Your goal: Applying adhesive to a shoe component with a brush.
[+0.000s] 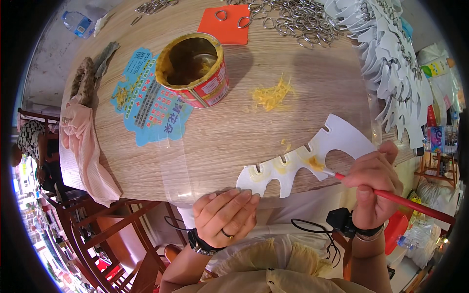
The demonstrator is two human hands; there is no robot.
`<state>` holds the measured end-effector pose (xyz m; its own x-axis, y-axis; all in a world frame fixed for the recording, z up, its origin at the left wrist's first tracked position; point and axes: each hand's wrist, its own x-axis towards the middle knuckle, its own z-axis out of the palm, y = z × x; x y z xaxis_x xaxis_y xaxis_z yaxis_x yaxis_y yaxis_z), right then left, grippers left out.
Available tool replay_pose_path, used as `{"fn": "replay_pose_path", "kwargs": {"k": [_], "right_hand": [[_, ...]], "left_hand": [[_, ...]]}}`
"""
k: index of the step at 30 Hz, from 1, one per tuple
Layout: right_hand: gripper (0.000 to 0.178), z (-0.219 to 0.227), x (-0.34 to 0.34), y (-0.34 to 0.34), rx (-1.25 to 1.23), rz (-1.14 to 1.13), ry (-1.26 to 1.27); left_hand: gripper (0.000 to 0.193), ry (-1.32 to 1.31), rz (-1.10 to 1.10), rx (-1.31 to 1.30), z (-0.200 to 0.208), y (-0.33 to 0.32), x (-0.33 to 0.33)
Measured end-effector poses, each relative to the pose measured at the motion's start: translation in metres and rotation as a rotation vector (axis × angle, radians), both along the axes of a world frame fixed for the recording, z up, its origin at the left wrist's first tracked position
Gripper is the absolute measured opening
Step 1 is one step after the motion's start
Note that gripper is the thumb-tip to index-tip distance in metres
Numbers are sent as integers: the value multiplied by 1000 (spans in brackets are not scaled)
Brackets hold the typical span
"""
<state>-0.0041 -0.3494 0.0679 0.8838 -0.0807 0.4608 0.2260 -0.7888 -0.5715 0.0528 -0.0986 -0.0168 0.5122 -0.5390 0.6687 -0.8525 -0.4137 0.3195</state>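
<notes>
My right hand (373,183) is closed round a thin red-handled brush (405,199). The brush tip touches a white cut-out piece (344,139) at the table's near edge, on a patch of yellow-brown glue. This piece is curved, with small slots along its far side and rounded cut-outs along its near side. Smears of glue lie around the slots. My left hand (227,215) has its fingers pressed together at the left end of the piece, the thumb hidden. Farther off, an open red tin (207,90) with a glue-crusted rim stands partly on a blue printed card (141,105).
Dried yellow glue (272,95) sticks to the wooden table (234,132). Metal rings (298,22) are heaped at the back, two lying on an orange card (225,31). Stacked white pieces with rings (391,68) line the right edge. A pink cloth (80,141) hangs over the left edge.
</notes>
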Motion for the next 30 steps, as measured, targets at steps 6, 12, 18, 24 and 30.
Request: {"fn": "replay_pose_path", "kwargs": {"k": [6, 12, 18, 24, 30], "right_hand": [[15, -3, 3, 4, 34, 12, 8], [25, 5, 4, -15, 23, -120, -135], [19, 5, -5, -19, 624, -228, -188], [11, -12, -3, -23, 824, -217, -57], [14, -26, 3, -25, 726, -123, -80]], "left_hand": [[21, -3, -8, -11, -4, 0, 0], [22, -5, 2, -13, -2, 0, 0], [24, -7, 11, 1, -2, -1, -1], [24, 8, 17, 0, -2, -1, -2], [23, 0, 19, 1, -3, -2, -2]]}}
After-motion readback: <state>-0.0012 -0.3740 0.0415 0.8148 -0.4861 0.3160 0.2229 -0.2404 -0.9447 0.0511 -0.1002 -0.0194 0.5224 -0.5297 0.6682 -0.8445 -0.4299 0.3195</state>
